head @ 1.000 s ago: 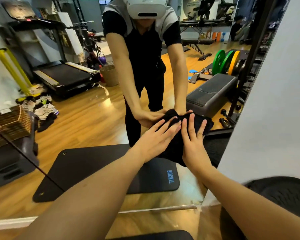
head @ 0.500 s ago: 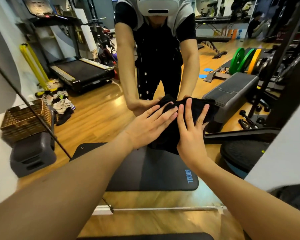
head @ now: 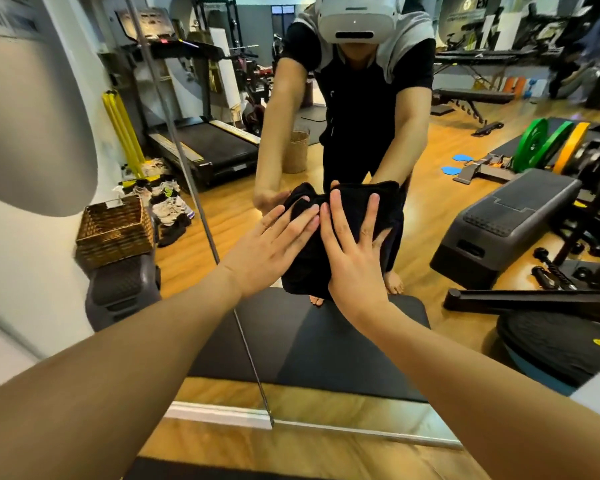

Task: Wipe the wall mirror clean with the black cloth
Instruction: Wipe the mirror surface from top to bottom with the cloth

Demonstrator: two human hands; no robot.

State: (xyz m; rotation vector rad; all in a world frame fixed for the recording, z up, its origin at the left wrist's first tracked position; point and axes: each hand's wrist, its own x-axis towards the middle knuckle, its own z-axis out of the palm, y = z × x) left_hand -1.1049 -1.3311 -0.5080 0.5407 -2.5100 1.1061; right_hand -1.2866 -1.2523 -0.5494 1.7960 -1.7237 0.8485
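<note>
Since the earlier head frames both hands and the cloth have been travelling leftward across the glass: a second ago they were working close to the mirror's right edge beside the white wall, and now they are sitting nearer the vertical seam (head: pixel 201 216) that divides the mirror panels, with the reflected treadmill (head: pixel 205 147) and wicker basket (head: pixel 115 230) swinging well into sight.

In the head view, the only one given, the left hand (head: pixel 267 247) is pressing flat on the left part of the black cloth (head: pixel 347 216), its fingers straight and lying close together, pointing up and to the right. The right hand (head: pixel 355 258) is pressing the cloth's right part, its fingers straight and fanned apart, pointing almost straight up. Neither hand is pinching or curling round the fabric; both are pinning it against the wall mirror (head: pixel 465 258) with open palms. The cloth is lying bunched between palms and glass, its upper edge running side to side above the fingertips and a loose flap hanging down below the right wrist.

The relation that matters next, as I judge it, is this: the cloth's long axis is running left to right under both hands, the seam is lying to the left of the left hand, and that hand is the nearer one, so it would be leading any further stroke that way.
</note>
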